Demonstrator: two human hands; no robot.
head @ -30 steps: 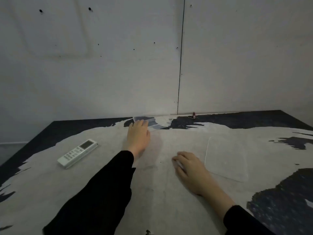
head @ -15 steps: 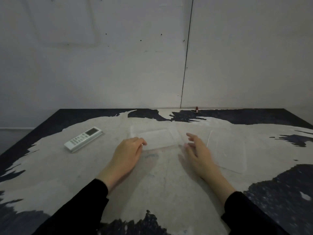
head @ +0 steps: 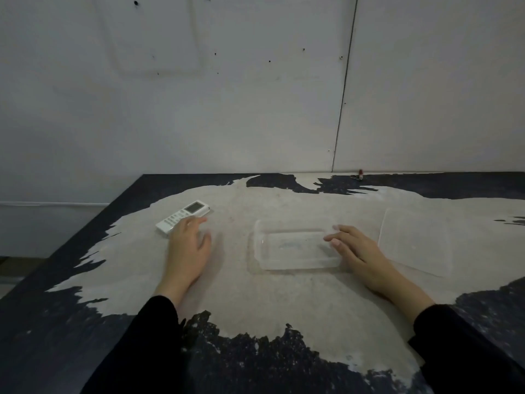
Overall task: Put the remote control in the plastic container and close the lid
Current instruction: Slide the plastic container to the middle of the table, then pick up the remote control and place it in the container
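Hands empty: left hand [head: 187, 245] open at the white rectangular remote control [head: 183, 216], right hand [head: 359, 251] steadying the clear plastic container [head: 295, 247]; nothing packed, the clear flat lid [head: 414, 243] off.

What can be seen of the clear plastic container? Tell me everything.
The plastic container is a shallow, clear rectangular tub with rounded corners and a rolled rim, upright, open and empty, at mid-table. The right hand rests against its right end. Its flat lid lies apart, further right.
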